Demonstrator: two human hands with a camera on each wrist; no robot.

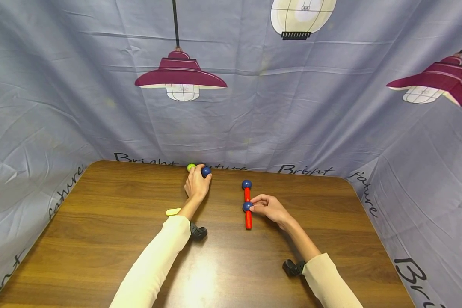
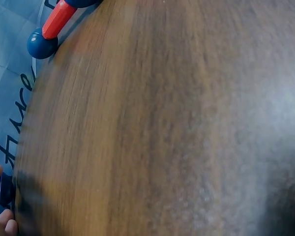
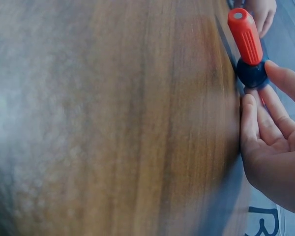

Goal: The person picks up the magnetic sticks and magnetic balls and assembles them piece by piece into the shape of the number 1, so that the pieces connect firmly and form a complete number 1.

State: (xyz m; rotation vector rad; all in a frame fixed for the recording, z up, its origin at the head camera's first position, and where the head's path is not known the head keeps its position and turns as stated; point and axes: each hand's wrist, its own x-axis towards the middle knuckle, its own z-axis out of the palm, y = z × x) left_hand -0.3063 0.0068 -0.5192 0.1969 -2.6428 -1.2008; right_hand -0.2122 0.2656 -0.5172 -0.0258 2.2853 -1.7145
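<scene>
At the far edge of the table, my left hand grips a loose blue ball between thumb and fingers; the left wrist view shows only part of this ball. Touching or just beside those fingers, a lime green ball is partly hidden. My right hand pinches the middle blue ball of a straight chain. From that ball one red rod points toward me. Another red rod leads away to a second blue ball at the far end.
A pale yellow rod lies by the left forearm, which covers one end of it. The wooden table reaches a grey-blue printed curtain at the back and sides. A dark wrist camera sits under the left cuff.
</scene>
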